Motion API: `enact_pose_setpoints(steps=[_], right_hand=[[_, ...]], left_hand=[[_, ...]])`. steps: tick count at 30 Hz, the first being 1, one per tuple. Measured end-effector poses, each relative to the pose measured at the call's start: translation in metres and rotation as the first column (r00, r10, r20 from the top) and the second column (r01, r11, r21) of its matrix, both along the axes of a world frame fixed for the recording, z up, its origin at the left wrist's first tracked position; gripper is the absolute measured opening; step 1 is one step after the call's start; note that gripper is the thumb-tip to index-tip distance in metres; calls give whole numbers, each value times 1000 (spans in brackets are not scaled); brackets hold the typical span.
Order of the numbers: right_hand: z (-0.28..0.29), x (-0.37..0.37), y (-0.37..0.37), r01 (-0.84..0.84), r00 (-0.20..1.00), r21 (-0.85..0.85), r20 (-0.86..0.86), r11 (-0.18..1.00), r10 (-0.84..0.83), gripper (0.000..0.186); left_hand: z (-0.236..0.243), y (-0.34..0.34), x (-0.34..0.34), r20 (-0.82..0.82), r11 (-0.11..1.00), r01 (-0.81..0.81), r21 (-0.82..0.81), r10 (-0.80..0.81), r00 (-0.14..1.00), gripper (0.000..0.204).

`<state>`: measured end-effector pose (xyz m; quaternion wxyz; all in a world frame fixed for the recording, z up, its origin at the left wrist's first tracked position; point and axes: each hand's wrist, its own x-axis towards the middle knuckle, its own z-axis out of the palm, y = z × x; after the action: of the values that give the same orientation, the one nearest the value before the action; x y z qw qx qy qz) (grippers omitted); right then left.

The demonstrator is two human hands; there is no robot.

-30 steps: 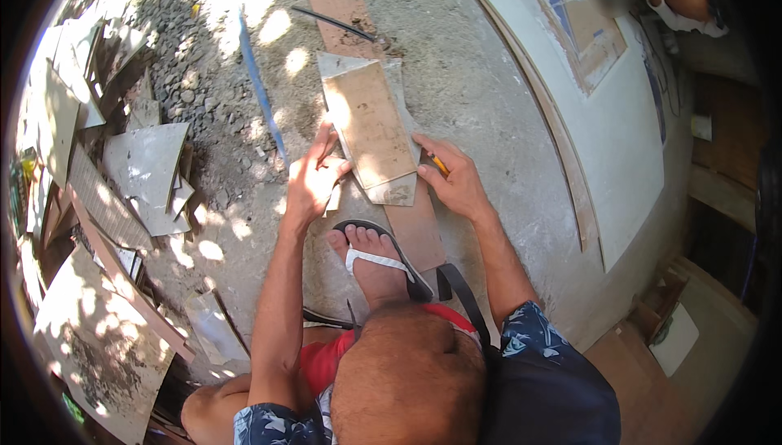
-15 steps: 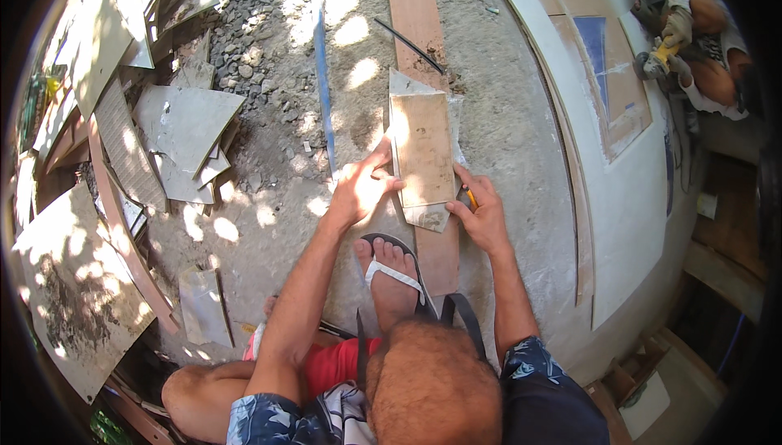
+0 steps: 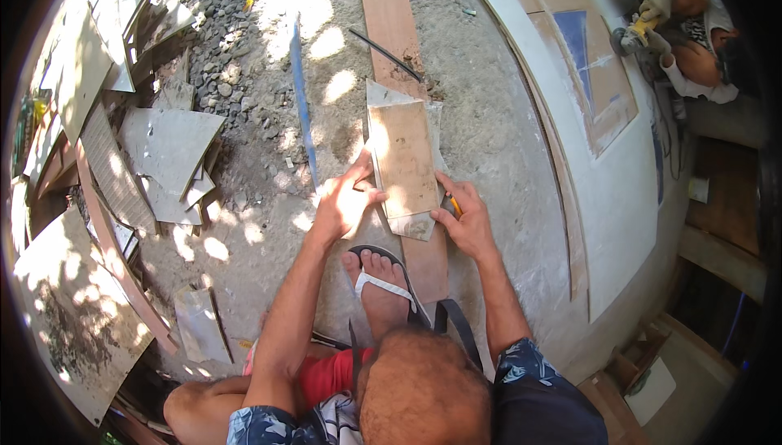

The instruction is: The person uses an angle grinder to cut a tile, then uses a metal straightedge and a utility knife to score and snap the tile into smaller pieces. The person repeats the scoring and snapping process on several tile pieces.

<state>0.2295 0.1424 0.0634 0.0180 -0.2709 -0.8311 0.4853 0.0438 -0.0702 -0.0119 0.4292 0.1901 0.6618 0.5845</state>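
A tan rectangular board [image 3: 403, 156] lies on top of a greyish, irregular broken sheet piece [image 3: 414, 226], whose corners stick out beyond it. Both rest on a long reddish-brown plank [image 3: 386, 13] on the ground. My left hand [image 3: 342, 204] grips the board's left edge, thumb at the lower edge and index finger stretched along the side. At the lower right edge, my right hand [image 3: 466, 223] presses its thumb and index finger against the stack. A yellow pencil [image 3: 455, 206] is held in that same hand. My foot in a white-strapped flip-flop [image 3: 384, 286] stands just below.
Broken sheet pieces [image 3: 171, 143] are piled on the left near gravel [image 3: 232, 62]. A blue strip [image 3: 303, 94] and a black rod [image 3: 384, 54] lie ahead. Right of me is a large white panel [image 3: 619, 241]. At far right, a co-worker's gloved hands hold a yellow power tool [image 3: 639, 31].
The view has shifted slightly, so the whole scene sits a little further left and lower. My hands keep nearly the same hold on the board and pencil.
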Motion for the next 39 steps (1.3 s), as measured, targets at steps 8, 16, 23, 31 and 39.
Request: enact_pose_setpoints(steps=[8, 16, 23, 31, 39], right_hand=[[3, -3, -4, 13, 1000, -25, -1, 1000, -13, 72], [4, -1, -12, 47, 999, 18, 13, 999, -48, 71], [2, -2, -14, 42, 999, 43, -25, 998, -41, 69], [-1, 2, -9, 21, 999, -20, -25, 1000, -22, 66], [4, 0, -8, 13, 999, -14, -47, 1000, -14, 68]], left_hand=[[-9, -2, 6, 343, 974, -188, 125, 135, 929, 84], [10, 0, -2, 91, 999, -40, -28, 42, 995, 87], [38, 9, -14, 11, 987, 17, -159, -15, 1000, 81], [49, 13, -12, 5, 987, 20, -161, -20, 1000, 80], [46, 14, -9, 134, 994, -20, -104, 34, 990, 79]])
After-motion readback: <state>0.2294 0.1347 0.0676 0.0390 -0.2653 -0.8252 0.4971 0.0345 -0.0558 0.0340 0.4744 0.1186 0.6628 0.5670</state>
